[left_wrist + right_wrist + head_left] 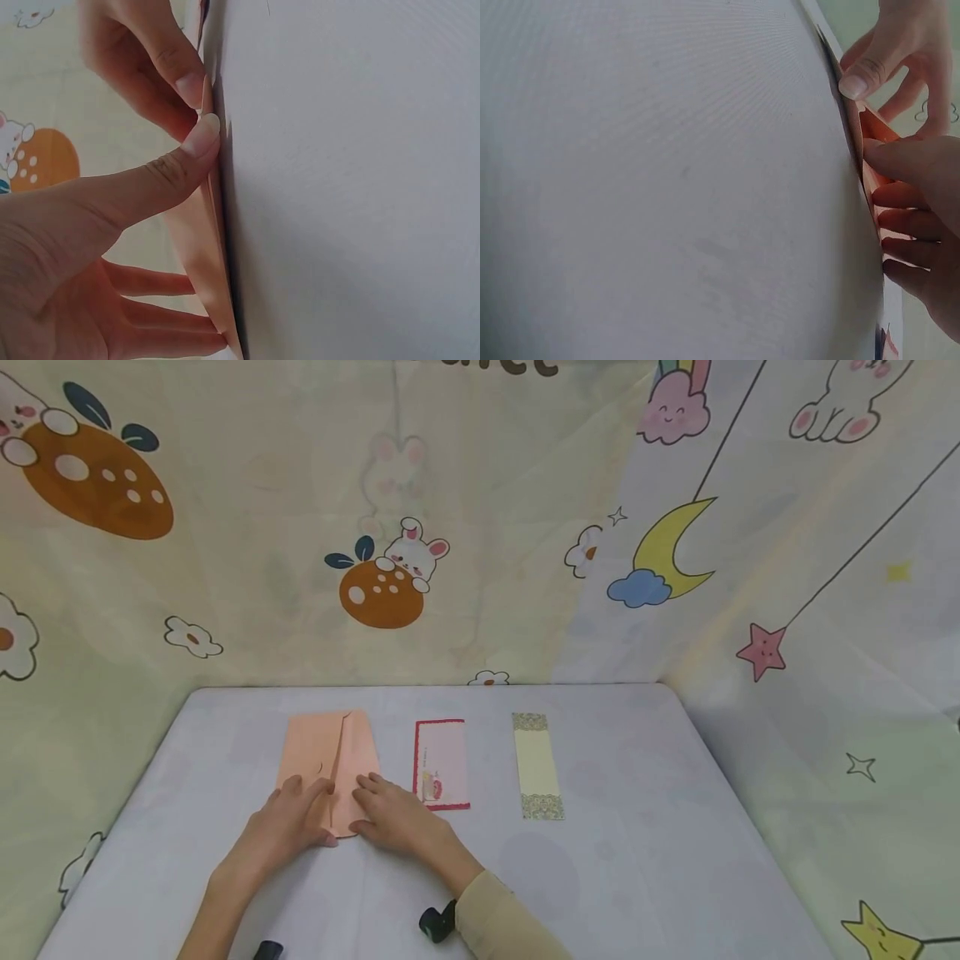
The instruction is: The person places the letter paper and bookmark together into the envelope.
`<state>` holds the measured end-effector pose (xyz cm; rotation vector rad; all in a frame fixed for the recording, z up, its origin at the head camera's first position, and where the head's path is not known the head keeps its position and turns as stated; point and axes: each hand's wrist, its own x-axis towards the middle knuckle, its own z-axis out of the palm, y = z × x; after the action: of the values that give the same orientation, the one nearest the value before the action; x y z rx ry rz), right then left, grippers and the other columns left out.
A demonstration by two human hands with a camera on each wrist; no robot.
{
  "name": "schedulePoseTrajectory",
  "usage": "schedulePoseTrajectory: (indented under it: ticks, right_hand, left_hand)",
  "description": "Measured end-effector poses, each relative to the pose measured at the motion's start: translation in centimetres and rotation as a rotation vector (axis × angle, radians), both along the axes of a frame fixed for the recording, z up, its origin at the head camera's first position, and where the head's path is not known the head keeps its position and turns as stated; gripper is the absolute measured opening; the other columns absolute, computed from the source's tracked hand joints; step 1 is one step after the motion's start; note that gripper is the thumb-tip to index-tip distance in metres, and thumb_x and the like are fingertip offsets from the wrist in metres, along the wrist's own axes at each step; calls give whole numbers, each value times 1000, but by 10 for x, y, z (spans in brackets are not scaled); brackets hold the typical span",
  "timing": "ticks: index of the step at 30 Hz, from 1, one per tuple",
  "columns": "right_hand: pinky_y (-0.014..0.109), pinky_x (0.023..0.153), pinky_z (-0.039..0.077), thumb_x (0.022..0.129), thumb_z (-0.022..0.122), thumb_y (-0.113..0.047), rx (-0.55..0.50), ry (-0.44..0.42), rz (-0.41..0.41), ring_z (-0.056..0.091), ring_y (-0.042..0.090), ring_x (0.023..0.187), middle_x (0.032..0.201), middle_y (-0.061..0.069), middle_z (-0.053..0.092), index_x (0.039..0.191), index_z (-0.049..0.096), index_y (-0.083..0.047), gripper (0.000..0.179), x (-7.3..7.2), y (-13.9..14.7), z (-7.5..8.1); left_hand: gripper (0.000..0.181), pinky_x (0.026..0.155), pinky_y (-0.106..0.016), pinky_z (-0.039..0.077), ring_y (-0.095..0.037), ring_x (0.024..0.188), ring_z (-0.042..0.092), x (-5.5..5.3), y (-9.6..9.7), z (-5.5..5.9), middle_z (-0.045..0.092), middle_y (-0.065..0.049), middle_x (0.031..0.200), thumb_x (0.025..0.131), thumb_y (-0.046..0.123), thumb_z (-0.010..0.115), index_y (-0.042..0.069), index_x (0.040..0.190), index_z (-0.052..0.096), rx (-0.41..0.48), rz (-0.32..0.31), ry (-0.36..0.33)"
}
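Note:
A peach sheet of paper (311,739) lies on the white table at the left, its right side folded over as a flap (352,739). My left hand (288,818) rests on the left part, fingers on top and thumb at the near edge. Its thumb and extended fingers also show against the paper (199,240) in the left wrist view. On the folded flap, my right hand (397,814) presses with fairly straight fingers. The right wrist view shows both hands along the near edge, where the paper (877,127) gapes a little.
Right of the peach paper lies a pink card (447,764) with red edging. Farther right is a cream strip (536,764) with glittery ends. A black object (435,924) lies near my right sleeve, another dark piece (268,950) at the bottom edge. A printed cloth (487,568) stands behind.

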<state>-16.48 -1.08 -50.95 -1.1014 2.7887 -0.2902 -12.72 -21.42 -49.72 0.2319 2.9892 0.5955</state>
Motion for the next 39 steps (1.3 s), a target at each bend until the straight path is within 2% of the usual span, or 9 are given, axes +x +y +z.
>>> schedulePoseTrajectory:
  ticks: [5,9,13,17,21,24,31,39]
  right_hand:
    - [27,115,39,100,67,-40,-41,46,21,48,17,144,153,2,54,140,62,-16,47,2,5,0]
    - [28,112,43,100,67,-39,-77,98,-6,54,15,138,148,0,59,140,61,-17,46,4,15,2]
    - [28,105,48,99,68,-35,-145,101,-126,59,16,126,136,1,63,140,59,-15,47,4,30,6]
    - [28,91,54,96,73,-33,-215,60,-316,60,17,108,122,6,63,138,59,-9,50,0,46,4]
    - [32,82,55,94,76,-32,-253,37,-497,59,19,99,118,11,62,137,58,-4,55,-4,59,3]
    - [33,76,53,93,77,-33,-268,41,-586,56,20,93,114,12,61,136,58,-1,57,-5,66,4]
    - [37,71,51,88,80,-41,-248,67,-701,53,25,92,110,18,56,128,57,6,65,-9,76,0]
    - [35,60,45,82,85,-47,-249,44,-742,48,24,83,100,16,52,121,56,7,73,-14,78,-1]
  left_hand:
    - [71,60,-54,50,-34,87,60,-1,0,-1,56,-19,109,65,39,95,16,123,61,6,-2,4]
    - [70,59,-52,50,-34,85,61,-2,0,-2,56,-19,108,64,38,95,16,121,61,12,-11,26]
    - [71,60,-54,51,-35,87,62,-2,-2,-2,58,-21,109,64,38,95,15,121,61,8,-10,36]
    - [71,60,-54,51,-34,86,61,-2,-2,0,57,-22,110,65,36,96,13,122,61,1,-5,34]
    - [70,60,-52,50,-32,84,60,-1,-3,-1,57,-20,108,65,36,96,14,122,61,7,-4,37]
    - [71,59,-51,50,-31,82,59,-1,-3,-1,56,-20,106,64,35,96,14,122,61,6,-4,46]
    - [72,59,-51,50,-30,81,58,0,-2,-1,56,-20,107,63,34,96,14,122,61,12,2,41]
    - [72,58,-50,50,-30,80,58,-1,-1,-1,56,-20,107,63,35,96,14,122,61,1,-8,53]
